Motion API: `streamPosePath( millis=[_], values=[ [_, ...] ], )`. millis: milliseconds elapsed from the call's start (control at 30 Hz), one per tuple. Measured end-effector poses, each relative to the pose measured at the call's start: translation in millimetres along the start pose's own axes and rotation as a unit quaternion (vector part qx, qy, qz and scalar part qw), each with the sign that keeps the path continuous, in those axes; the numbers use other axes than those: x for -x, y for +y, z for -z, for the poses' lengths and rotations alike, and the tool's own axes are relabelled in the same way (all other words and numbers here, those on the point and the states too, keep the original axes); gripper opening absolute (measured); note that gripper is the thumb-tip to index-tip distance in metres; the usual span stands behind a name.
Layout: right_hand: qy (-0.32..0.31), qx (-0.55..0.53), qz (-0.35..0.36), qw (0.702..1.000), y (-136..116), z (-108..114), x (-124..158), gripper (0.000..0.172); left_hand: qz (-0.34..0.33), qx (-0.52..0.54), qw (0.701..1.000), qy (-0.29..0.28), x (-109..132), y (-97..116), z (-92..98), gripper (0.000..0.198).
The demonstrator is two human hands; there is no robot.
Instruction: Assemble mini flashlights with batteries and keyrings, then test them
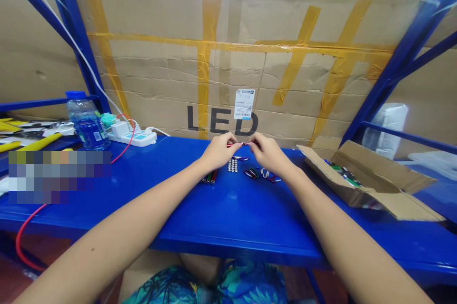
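Both my hands meet above the blue shelf, pinching a small thin red item between them. My left hand grips its left end with closed fingers. My right hand grips its right end, fingers also closed. Below them lie a cluster of small silver button cells, a few slim coloured tubes and a heap of small coloured carabiner clips.
An open cardboard box holding small items sits at the right. A water bottle and a white power strip with a red cable stand at the left. A taped cardboard wall marked LED backs the shelf.
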State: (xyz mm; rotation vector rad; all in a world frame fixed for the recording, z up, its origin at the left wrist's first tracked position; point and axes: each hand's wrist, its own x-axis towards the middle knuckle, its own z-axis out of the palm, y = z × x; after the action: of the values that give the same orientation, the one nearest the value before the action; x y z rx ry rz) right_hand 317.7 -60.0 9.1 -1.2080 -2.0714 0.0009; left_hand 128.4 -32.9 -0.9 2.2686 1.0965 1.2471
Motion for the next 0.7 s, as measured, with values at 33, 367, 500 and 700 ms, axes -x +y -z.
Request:
streamPosePath(
  millis=[33, 367, 500, 700],
  values=[
    [0.000, -0.038, -0.024, 0.999, 4.3, -0.8, -1.0, 0.010, 0.007, 0.030, 1.000, -0.004, -2.4, -3.2, 1.3, 0.012],
    [-0.051, -0.310, -0.159, 0.936, 14.3, -1.0, -5.8, 0.014, 0.100, 0.186, 0.977, -0.032, -15.1, -14.2, 11.7, 0.011],
    [-0.098, -0.321, -0.128, 0.933, 3.4, 0.6, -2.6, 0.031, 0.071, 0.183, 0.980, -0.036, -11.4, -13.1, 8.2, 0.022],
    [-0.121, -0.266, -0.098, 0.951, -4.7, -2.9, 0.1, 0.025, 0.026, 0.159, 0.985, -0.058, -4.3, -7.1, 4.6, 0.038]
  ],
)
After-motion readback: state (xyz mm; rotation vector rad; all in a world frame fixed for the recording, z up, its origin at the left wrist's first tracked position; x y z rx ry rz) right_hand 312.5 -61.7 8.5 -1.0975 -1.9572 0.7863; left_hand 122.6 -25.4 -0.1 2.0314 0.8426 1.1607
